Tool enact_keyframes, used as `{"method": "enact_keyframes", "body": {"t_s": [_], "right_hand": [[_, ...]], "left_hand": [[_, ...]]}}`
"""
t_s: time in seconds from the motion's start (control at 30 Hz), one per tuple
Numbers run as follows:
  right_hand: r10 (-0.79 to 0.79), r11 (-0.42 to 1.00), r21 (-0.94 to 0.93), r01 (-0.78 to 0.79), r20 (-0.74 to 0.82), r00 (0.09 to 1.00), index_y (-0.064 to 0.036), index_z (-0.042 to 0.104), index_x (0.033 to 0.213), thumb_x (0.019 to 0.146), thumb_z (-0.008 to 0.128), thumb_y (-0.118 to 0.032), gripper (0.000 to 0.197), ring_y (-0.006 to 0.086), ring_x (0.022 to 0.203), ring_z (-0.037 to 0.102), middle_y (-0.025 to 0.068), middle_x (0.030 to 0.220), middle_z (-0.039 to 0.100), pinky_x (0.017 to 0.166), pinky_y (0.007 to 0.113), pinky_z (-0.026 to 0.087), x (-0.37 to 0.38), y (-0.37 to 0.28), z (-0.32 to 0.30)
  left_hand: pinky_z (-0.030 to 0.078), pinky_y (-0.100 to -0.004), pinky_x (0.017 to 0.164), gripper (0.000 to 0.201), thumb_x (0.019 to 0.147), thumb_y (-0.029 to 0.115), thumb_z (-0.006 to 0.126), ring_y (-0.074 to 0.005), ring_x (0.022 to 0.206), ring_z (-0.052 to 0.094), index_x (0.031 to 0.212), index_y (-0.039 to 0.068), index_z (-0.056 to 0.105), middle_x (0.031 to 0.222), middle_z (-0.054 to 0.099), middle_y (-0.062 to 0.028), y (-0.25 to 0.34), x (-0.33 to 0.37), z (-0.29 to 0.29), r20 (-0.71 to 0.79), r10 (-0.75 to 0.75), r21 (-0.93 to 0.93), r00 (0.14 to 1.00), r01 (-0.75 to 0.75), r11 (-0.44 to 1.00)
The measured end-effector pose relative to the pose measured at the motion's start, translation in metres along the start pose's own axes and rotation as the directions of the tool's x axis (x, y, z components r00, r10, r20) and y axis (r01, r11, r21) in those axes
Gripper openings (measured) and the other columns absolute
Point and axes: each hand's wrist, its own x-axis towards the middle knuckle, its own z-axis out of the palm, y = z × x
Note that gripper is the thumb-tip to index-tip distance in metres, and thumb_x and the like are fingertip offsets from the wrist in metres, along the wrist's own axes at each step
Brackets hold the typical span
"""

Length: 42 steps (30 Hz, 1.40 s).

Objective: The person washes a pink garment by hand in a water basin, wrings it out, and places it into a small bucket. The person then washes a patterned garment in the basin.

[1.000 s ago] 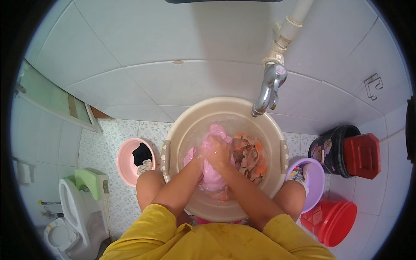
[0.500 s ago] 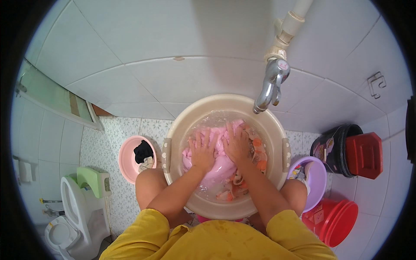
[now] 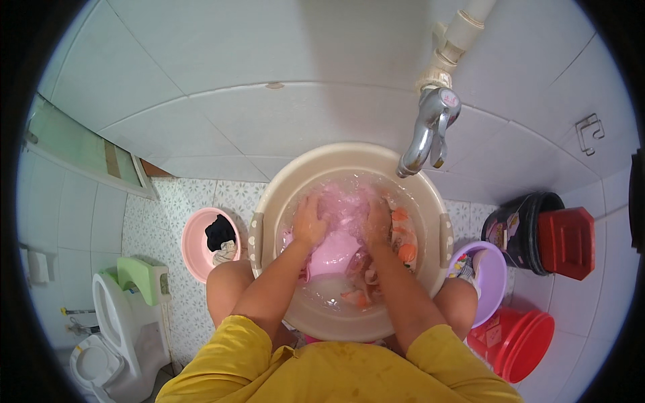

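Observation:
A large beige basin [image 3: 282, 171] of water stands between my knees. In it a pink cloth [image 3: 334, 254] lies partly under rippling water. My left hand [image 3: 311, 221] is curled around the left side of the cloth, its fingertips dipping under the surface. On the opposite side my right hand [image 3: 376, 223] grips the cloth too, with its fingers bent and partly under water. An orange-and-white patterned cloth [image 3: 407, 252] floats along the basin's right side, close to my right hand.
Above the basin's far right rim hangs a metal tap [image 3: 426, 131]. Left sits a pink basin [image 3: 193, 252] with dark and pale clothes. At right are a purple basin [image 3: 498, 269] with clothes, a black bucket [image 3: 507, 225] and a red bucket [image 3: 524, 346]. A toilet [image 3: 138, 329] stands lower left.
My hands were spread flat on the pink cloth; now they are farther apart at its sides with fingers curled. The cloth has shifted and sunk deeper, and the water ripples more.

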Motion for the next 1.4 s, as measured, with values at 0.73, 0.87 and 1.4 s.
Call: {"method": "enact_keyframes", "body": {"t_s": [0.73,0.87,1.4], "right_hand": [[0.227,0.969,0.084,-0.232,0.068,0.972,-0.0035,0.040,0.115,0.074,0.062,-0.021,0.050,0.0422,0.096,0.055,0.0226,0.104,0.058,0.085,0.048,0.042,0.041,-0.043,-0.026],[0.021,0.999,0.044,-0.013,-0.182,0.983,-0.0016,0.042,0.113,0.076,0.063,-0.020,0.046,0.0411,0.093,0.055,0.0230,0.101,0.056,0.082,0.045,0.044,0.023,-0.025,-0.052],[0.281,0.805,-0.590,0.058,0.467,0.838,-0.0021,0.038,0.127,0.068,0.066,-0.052,0.083,0.0426,0.124,0.036,0.0278,0.133,0.037,0.104,0.050,0.028,-0.087,-0.002,-0.064]], "left_hand": [[0.048,-0.0356,0.077,0.022,0.087,0.018,0.054,-0.0216,0.083,0.060,0.107,0.009,0.059,0.092,0.063,-0.0099,-0.027,0.023,-0.032,0.038,0.051,-0.508,0.998,-0.025,0.861],[0.047,-0.0392,0.078,0.018,0.084,0.021,0.057,-0.0286,0.086,0.060,0.094,0.007,0.060,0.090,0.060,-0.0140,0.010,-0.008,-0.058,-0.619,0.362,0.221,0.697,-0.287,0.932],[0.048,-0.0408,0.079,0.047,0.077,0.027,0.061,-0.0286,0.103,0.058,0.117,0.004,0.054,0.124,0.052,-0.0186,-0.022,-0.024,0.071,0.179,0.173,0.388,0.968,-0.231,0.892]]}}
